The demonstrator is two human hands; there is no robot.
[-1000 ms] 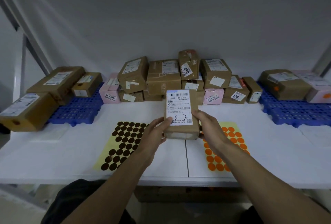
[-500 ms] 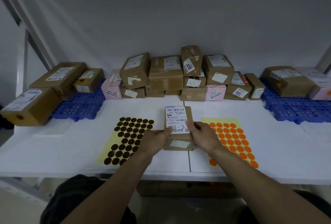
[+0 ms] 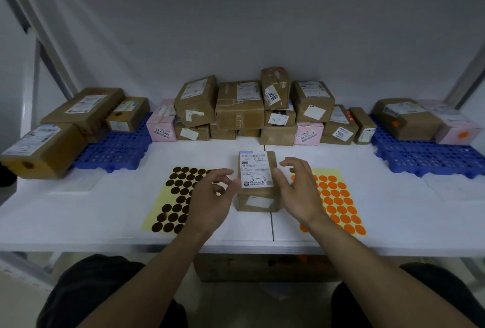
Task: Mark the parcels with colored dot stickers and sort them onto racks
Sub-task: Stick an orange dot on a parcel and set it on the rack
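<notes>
A small brown parcel (image 3: 258, 183) with a white label marked "3-3" lies flat on the white table (image 3: 78, 212), between the two sticker sheets. My left hand (image 3: 212, 196) hovers just left of it, fingers apart and holding nothing. My right hand (image 3: 296, 191) hovers at its right side, open, fingers curled and slightly off the box. A yellow sheet of dark brown dot stickers (image 3: 178, 196) lies to the left, partly under my left hand. A yellow sheet of orange dot stickers (image 3: 338, 201) lies to the right.
A pile of brown and pink parcels (image 3: 244, 112) stands against the back wall. A blue plastic rack (image 3: 115, 149) at the left holds three brown parcels. Another blue rack (image 3: 425, 157) at the right holds a brown and a pink parcel with orange dots.
The parcel went from held upright in both hands down to lying flat on the table. Both hands have let go and spread open beside it.
</notes>
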